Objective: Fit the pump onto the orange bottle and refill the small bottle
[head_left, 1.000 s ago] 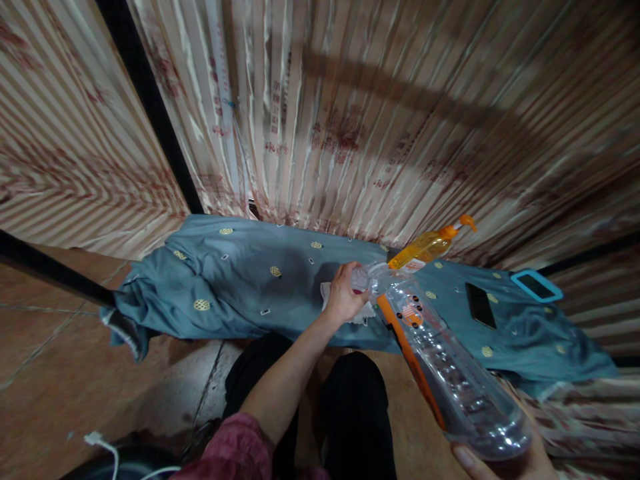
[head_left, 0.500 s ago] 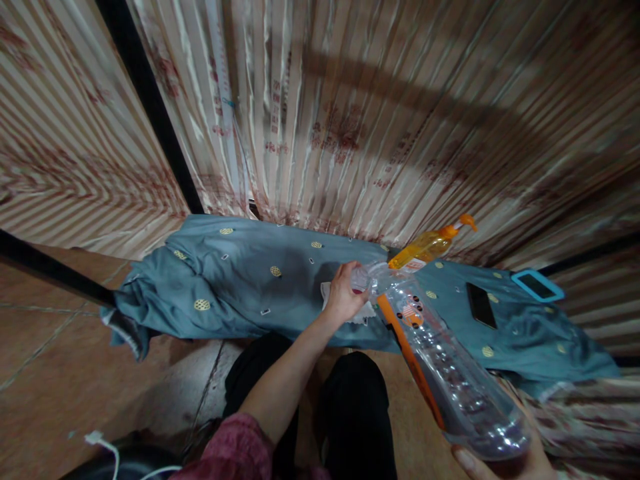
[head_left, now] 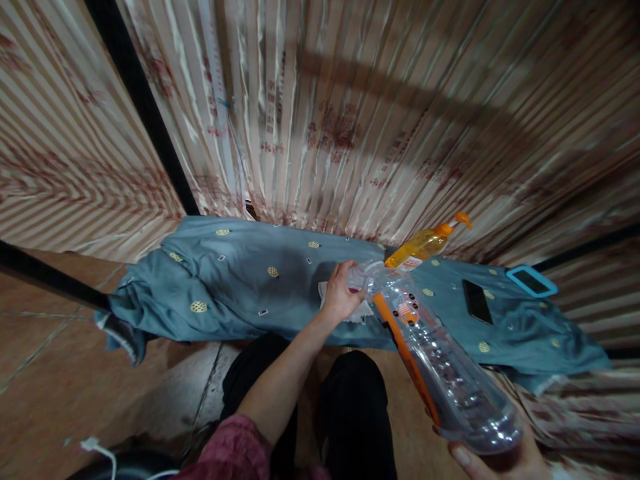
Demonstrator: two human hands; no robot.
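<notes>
A large clear plastic bottle (head_left: pixel 445 360) with an orange label strip slants across the right side, its base toward me and its neck away. My right hand (head_left: pixel 505 460) is closed around the base. My left hand (head_left: pixel 344 297) has its fingers wrapped around a small clear cup-like vessel (head_left: pixel 356 275) at the bottle's neck; the fingers partly hide it, and some pink shows there. A white paper (head_left: pixel 324 292) lies beneath my left hand. Just beyond the neck, a pump bottle (head_left: pixel 417 248) of orange-yellow liquid leans with its orange nozzle toward the upper right.
Grey-blue cloth (head_left: pixel 240 280) with a pineapple print covers the low surface. A dark phone (head_left: pixel 477 301) and a blue-framed device (head_left: pixel 531 282) lie at the right. Striped curtains (head_left: pixel 340 120) hang behind, with black poles (head_left: pixel 145 107) at the left. A white cable (head_left: pixel 103 448) lies at lower left.
The whole view has shifted slightly, so things sit a little further left. Both hands keep their hold, and the large bottle stays at nearly the same slant.
</notes>
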